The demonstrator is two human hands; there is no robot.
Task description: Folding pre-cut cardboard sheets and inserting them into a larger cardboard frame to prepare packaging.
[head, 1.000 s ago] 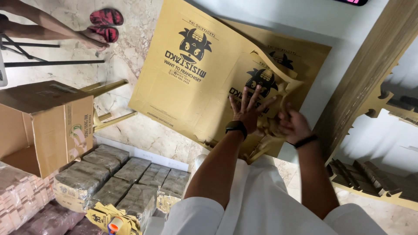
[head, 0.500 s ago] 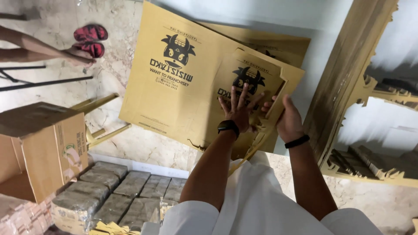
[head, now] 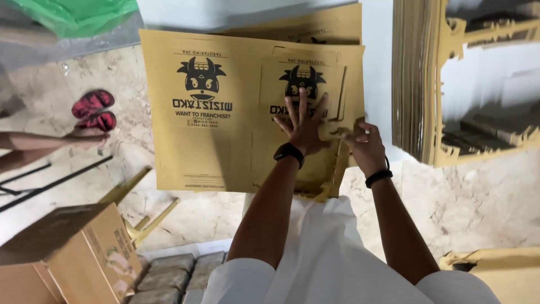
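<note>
The left hand (head: 304,125) is lying flat, fingers spread wide, on the cardboard sheet (head: 225,152); the right hand (head: 364,145) is pinching the sheet's right edge.

A small packaging workroom: flat, die-cut tan cardboard box blanks (head: 225,129) printed with a black cartoon emblem, a tall stack of identical blanks (head: 416,79), an open brown carton (head: 84,253), and a bare marble floor (head: 484,208).

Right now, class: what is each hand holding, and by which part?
The left hand presses flat on the printed cardboard sheet. The right hand pinches that sheet's right edge.
</note>
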